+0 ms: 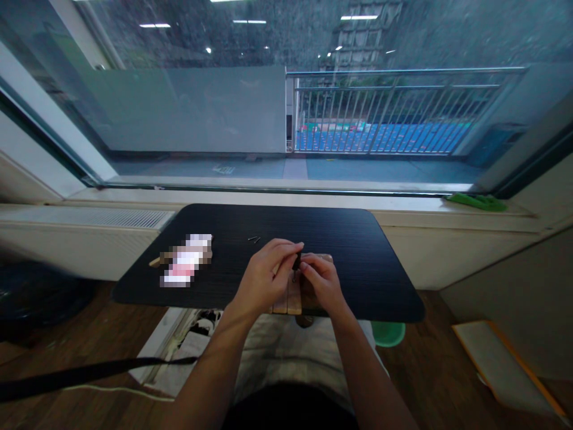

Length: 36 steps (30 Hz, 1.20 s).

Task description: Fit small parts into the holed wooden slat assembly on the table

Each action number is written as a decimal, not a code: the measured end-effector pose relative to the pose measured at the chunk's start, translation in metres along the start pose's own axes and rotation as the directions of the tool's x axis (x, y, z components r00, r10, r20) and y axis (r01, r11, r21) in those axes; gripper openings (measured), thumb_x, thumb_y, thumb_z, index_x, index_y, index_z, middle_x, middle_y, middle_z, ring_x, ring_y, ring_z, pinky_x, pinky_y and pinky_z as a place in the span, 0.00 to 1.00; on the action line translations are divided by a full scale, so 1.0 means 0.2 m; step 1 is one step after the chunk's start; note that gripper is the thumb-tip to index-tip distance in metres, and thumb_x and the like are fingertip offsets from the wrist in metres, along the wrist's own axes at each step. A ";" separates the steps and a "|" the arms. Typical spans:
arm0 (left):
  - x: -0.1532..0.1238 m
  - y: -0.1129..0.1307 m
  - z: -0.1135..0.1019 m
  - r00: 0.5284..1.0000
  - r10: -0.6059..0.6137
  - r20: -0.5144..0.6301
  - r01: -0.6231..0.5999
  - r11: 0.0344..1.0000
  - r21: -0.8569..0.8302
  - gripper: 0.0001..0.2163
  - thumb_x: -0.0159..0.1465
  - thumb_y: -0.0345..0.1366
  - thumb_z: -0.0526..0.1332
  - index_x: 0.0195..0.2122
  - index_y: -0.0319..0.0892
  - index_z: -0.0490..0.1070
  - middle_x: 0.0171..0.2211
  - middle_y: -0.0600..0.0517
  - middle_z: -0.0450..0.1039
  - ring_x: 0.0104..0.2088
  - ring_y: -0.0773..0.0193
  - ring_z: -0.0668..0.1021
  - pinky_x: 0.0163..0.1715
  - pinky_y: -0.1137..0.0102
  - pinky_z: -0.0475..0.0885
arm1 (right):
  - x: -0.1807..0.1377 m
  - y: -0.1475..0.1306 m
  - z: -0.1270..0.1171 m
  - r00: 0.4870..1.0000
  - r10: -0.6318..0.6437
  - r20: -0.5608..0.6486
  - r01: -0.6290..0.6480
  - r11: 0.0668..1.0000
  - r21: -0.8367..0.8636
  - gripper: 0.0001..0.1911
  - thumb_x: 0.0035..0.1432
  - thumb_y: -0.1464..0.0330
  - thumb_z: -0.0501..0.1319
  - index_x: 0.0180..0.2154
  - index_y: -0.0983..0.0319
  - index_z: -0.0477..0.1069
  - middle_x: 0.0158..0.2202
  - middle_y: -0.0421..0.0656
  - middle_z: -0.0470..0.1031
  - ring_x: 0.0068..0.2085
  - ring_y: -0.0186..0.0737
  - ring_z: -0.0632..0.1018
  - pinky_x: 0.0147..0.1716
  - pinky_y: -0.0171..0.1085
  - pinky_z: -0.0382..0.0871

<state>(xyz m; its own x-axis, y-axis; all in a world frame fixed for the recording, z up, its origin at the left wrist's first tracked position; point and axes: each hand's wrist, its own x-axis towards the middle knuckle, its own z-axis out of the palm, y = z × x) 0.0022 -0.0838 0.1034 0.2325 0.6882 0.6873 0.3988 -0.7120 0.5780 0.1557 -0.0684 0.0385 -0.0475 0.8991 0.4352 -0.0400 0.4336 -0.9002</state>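
Single head view, forward and down over nearby table (367, 275) toward window (192, 107).

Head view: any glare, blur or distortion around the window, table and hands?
Head view: white light reflections streak the upper window; head view: pixelated patch masks part of the black table; head view: small dark item between left hand and right hand lacks clear detail.

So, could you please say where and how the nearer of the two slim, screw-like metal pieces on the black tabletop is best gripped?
I'd pinch the nearer slim, screw-like metal piece across its middle with thumb and forefinger, coming from above and the person's side, because it lies flat on the black tabletop. The left hand is closer, so probably suits best.
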 end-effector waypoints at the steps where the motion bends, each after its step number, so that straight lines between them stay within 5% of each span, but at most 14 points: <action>1: 0.00 0.00 0.00 1.000 -0.003 0.001 0.003 1.000 0.000 0.11 0.67 0.25 0.58 0.45 0.42 0.77 0.40 0.48 0.79 0.41 0.63 0.80 0.43 0.68 0.77 | 0.00 0.00 0.00 1.000 -0.004 -0.003 0.004 1.000 0.000 0.07 0.58 0.66 0.62 0.30 0.56 0.78 0.30 0.39 0.80 0.33 0.39 0.78 0.34 0.36 0.70; 28: 0.00 0.01 0.00 0.995 -0.091 0.041 0.091 0.996 0.006 0.12 0.68 0.28 0.56 0.47 0.42 0.77 0.43 0.48 0.82 0.44 0.61 0.83 0.47 0.66 0.77 | -0.01 0.03 0.00 0.990 0.144 -0.003 -0.143 0.987 0.074 0.07 0.54 0.62 0.66 0.33 0.58 0.78 0.28 0.39 0.78 0.30 0.37 0.76 0.29 0.35 0.70; 36: 0.00 0.01 -0.01 0.994 -0.106 0.033 0.106 0.994 -0.018 0.10 0.66 0.31 0.61 0.46 0.41 0.78 0.42 0.47 0.83 0.42 0.60 0.83 0.46 0.66 0.78 | 0.00 0.03 -0.01 0.993 0.081 0.084 -0.085 0.996 0.041 0.09 0.59 0.61 0.64 0.37 0.57 0.81 0.37 0.42 0.81 0.40 0.41 0.79 0.43 0.40 0.73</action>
<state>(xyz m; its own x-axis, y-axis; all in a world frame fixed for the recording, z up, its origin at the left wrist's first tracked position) 0.0013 -0.0864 0.1056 0.2183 0.7637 0.6075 0.4051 -0.6373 0.6556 0.1579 -0.0657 0.0324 -0.1341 0.9231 0.3604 -0.0769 0.3529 -0.9325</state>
